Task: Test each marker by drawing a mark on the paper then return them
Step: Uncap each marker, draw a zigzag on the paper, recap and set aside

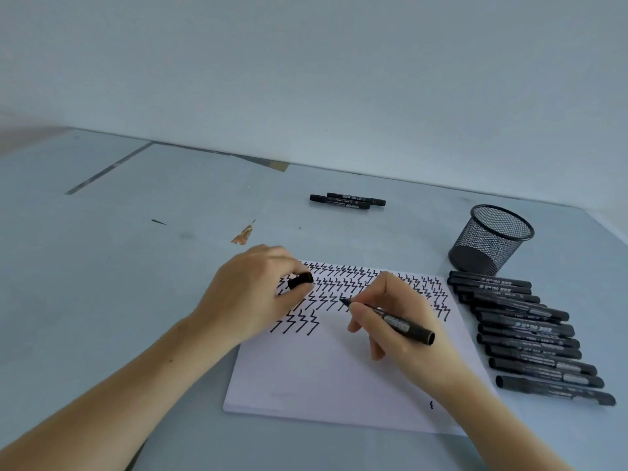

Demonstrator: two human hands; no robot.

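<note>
On the pad (339, 375), mid-sheet, the right hand (401, 321) pinches an uncapped marker (396, 321) in a writing grip, tip down at the end of the third zigzag row. The left hand (251, 294) rests on the pad's left edge, fingers curled round the cap (300, 280), and pins the sheet.

Step in hand, as I read it: drawing this marker's test mark. To do it well:
- keep the tip light and steep, one short zigzag matching the rest
- start just right of the last mark in that row so marks don't overlap (otherwise a weak pen hides in a neighbour's ink)
- keep the left hand pressing so the pad doesn't skate on the table (136, 266)
- recap straight after; cap is close to the tip, short travel

Progress guess: top rows are full and the fourth is barely started, so many are tested and plenty are left.

Around:
- a row of capped markers (530, 331) lies off the pad's right edge, just beside it
- mesh cup (492, 239) stands behind that row, towards the table's far right; looks empty from here
- two markers (346, 201) lie together near the far edge, well apart from the rest
- a torn scrap (243, 234) sits beyond the left hand

Obstructions: nothing blocks the stroke. The right forearm sweeps near the marker row, so a careless return could roll them.
</note>
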